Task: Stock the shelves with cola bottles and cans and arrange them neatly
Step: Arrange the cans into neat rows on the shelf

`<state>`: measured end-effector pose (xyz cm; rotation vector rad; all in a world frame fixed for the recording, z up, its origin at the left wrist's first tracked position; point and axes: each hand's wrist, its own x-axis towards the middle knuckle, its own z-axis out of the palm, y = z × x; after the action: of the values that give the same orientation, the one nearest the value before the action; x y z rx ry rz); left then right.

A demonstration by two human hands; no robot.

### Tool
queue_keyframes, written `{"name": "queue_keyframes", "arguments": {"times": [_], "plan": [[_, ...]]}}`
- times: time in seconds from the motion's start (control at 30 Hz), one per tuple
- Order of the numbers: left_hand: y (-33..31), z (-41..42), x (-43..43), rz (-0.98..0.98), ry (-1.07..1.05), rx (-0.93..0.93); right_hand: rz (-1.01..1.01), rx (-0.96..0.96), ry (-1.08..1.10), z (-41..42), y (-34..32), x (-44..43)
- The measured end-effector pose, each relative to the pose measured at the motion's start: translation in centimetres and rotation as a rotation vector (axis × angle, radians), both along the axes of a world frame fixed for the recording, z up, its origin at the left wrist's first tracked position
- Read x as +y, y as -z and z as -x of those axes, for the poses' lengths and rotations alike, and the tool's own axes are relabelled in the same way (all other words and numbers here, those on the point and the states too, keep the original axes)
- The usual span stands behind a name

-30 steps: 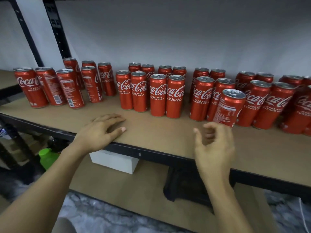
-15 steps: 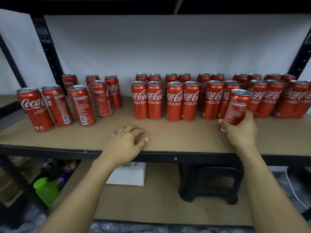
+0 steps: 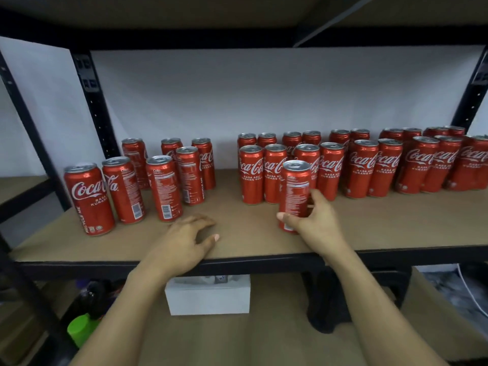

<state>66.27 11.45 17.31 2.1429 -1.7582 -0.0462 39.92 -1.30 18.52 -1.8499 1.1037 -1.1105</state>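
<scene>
R hand grip: thumb + fingers curled round held can, low on its body, centre of frame, just in front of the front row. Can upright, small print toward camera. Its base is partly behind the thumb, so cannot tell if it sits on the shelf or is just off it.

L hand grip: nothing in it, fingers loosely bent, tips on the board near the front edge, centre-left.

Hidden / unclear:
- Right block: two rows; back row mostly masked by front row, only tops + upper bodies show. Far-right cans cut by the frame edge, so no count.
- Left group: 7 cans, loosely set, labels facing various ways, some overlapping. A strip of bare board lies btw it and the right block.
- Below shelf: white box at centre, top edge behind shelf rim. Green cap lower left, body in shadow. Dark object lower centre-right, shape hard to make out.

Surface / room: brown board shelf w/ black metal front rim. Black perforated upright upper left. Upper shelf across top of frame. Plain white wall behind cans. Brown lower board at bottom.
</scene>
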Motion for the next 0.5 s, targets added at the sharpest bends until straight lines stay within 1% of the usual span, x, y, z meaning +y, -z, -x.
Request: {"name": "queue_keyframes", "arguments": {"times": [0.17, 0.3, 0.5], "plan": [[-0.2, -4.2, 1.2, 0.043, 0.018, 0.058, 0.003, 0.029, -0.099, -6.5, 0.1, 0.9], [1.1, -5.1, 1.6, 0.071, 0.033, 0.08, -0.012, 0.026, -0.138, -11.4, 0.3, 1.3], [1.9, -5.5, 1.5, 0.131, 0.02, 0.116, -0.005, 0.041, -0.156, -14.7, 0.6, 0.9]]}}
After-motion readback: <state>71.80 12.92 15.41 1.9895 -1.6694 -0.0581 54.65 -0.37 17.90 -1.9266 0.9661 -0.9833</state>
